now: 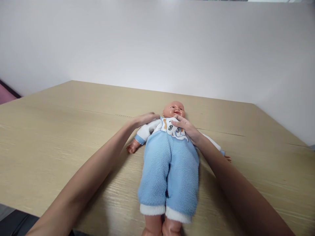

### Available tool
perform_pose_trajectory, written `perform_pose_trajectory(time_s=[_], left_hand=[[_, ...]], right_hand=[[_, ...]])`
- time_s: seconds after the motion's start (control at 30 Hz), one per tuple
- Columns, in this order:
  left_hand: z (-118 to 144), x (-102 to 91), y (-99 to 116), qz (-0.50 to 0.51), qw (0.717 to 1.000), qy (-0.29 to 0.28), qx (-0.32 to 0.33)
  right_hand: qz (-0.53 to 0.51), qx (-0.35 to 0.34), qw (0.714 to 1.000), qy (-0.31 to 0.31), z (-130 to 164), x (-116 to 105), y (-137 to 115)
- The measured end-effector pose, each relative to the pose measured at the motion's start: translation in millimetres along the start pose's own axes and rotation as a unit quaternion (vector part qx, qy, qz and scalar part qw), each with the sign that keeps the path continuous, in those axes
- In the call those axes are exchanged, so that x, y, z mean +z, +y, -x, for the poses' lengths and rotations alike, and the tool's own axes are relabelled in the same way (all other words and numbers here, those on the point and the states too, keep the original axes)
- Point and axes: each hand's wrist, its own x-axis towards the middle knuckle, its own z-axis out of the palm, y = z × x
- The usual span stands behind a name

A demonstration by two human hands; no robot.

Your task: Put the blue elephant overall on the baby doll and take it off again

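Note:
A bald baby doll (172,109) lies on its back, its head pointing away from me. It wears a fleece outfit (158,164) with light blue trousers, white sleeves and a cartoon animal face on the chest. My left hand (147,118) rests at the doll's shoulder beside the collar, fingers stretched out and partly hidden. Across the other side of its chest lies my right hand (189,128), with thumb and forefinger apart near the neckline. The doll's arms spread out to both sides, and its bare lower legs run off the bottom edge.
The doll lies on a light wooden table (73,141) with thin seams across its top. A pale wall or partition (152,49) rises behind the table. Something pink with a dark edge (7,94) shows at the far left.

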Motion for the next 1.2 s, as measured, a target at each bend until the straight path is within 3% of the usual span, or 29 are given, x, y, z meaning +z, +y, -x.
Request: perform_pose_trajectory(time_s=[0.1,0.17,0.23,0.3,0.37,0.5,0.6,0.7,0.8,0.87,0.97,1.07,1.2], left_hand=[[4.0,-7.6,1.7,-0.025,0.998,-0.047,-0.017],[8.0,-12.0,0.3,-0.042,0.997,-0.055,-0.030],[12.5,-15.4,-3.3,-0.041,0.997,-0.059,-0.035],[15.9,-17.5,-8.7,-0.020,0.997,-0.073,-0.020],[17.0,-18.3,-14.7,0.017,0.996,-0.092,0.010],[12.3,-17.3,-22.2,0.061,0.991,-0.107,0.051],[10.9,-15.7,-15.7,-0.024,0.997,-0.035,0.066],[20.4,-8.9,9.7,-0.159,0.972,0.118,0.124],[38.5,11.4,52.7,-0.188,0.935,0.211,0.216],[47.7,33.2,82.3,-0.184,0.924,0.188,0.279],[46.0,70.4,111.0,-0.225,0.910,0.107,0.330],[30.0,98.1,116.1,-0.295,0.902,0.037,0.313],[18.9,108.6,109.5,-0.287,0.898,0.067,0.327]], right_hand=[[0.065,0.003,0.998,0.006,2.7,6.5,-12.1],[0.172,-0.020,0.985,0.020,5.8,9.3,-21.3],[0.336,-0.063,0.937,0.065,9.3,9.3,-27.9],[0.488,-0.105,0.857,0.131,12.1,6.8,-29.2],[0.570,-0.131,0.790,0.187,14.3,2.5,-25.1],[0.607,-0.174,0.736,0.243,26.5,-10.9,-10.0],[0.628,-0.195,0.700,0.279,57.9,-32.5,-1.4],[0.665,-0.179,0.667,0.283,109.2,-65.7,6.4],[0.691,-0.140,0.663,0.252,159.6,-98.4,17.2],[0.688,-0.126,0.670,0.247,181.7,-112.6,24.4],[0.666,-0.119,0.695,0.244,194.7,-119.9,29.7],[0.618,-0.125,0.734,0.252,194.0,-116.2,25.8],[0.456,-0.139,0.824,0.305,183.1,-103.6,11.9]])
